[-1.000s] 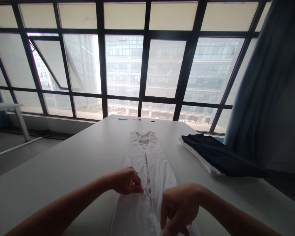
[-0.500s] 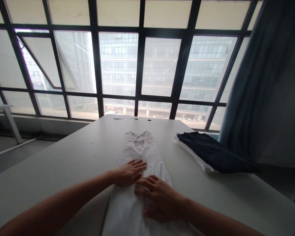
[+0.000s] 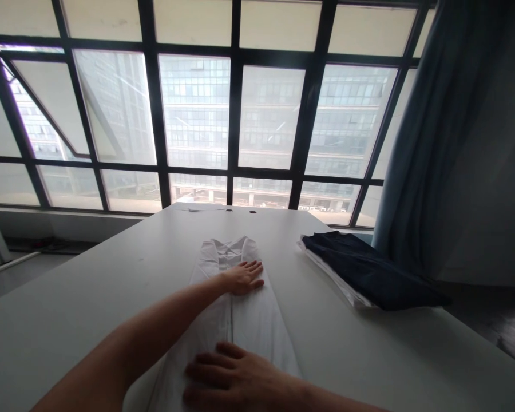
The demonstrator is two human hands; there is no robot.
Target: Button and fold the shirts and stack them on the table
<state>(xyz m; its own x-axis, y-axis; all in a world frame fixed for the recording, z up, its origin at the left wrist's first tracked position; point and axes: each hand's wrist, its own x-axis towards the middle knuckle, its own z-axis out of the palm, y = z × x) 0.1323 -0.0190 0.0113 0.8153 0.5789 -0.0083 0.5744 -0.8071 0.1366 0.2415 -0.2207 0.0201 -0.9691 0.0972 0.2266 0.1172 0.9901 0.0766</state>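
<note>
A white shirt (image 3: 249, 317), folded into a long narrow strip, lies on the white table (image 3: 90, 297) with its collar pointing toward the window. My left hand (image 3: 243, 277) rests flat and open on the shirt's upper part, just below the collar. Flat on the lower part of the shirt, near the bottom of the view, lies my right hand (image 3: 236, 382) with its fingers stretched out toward the left. Neither hand holds anything.
A stack of folded clothes with a dark navy garment on top (image 3: 369, 274) sits at the table's right. A blue curtain (image 3: 433, 143) hangs on the right beside the large black-framed window (image 3: 236, 114). Two small holes (image 3: 240, 211) mark the table's far edge.
Both hands let go of pinching the shirt's front and went flat. The left hand slid up toward the collar; the right hand slid down toward me.
</note>
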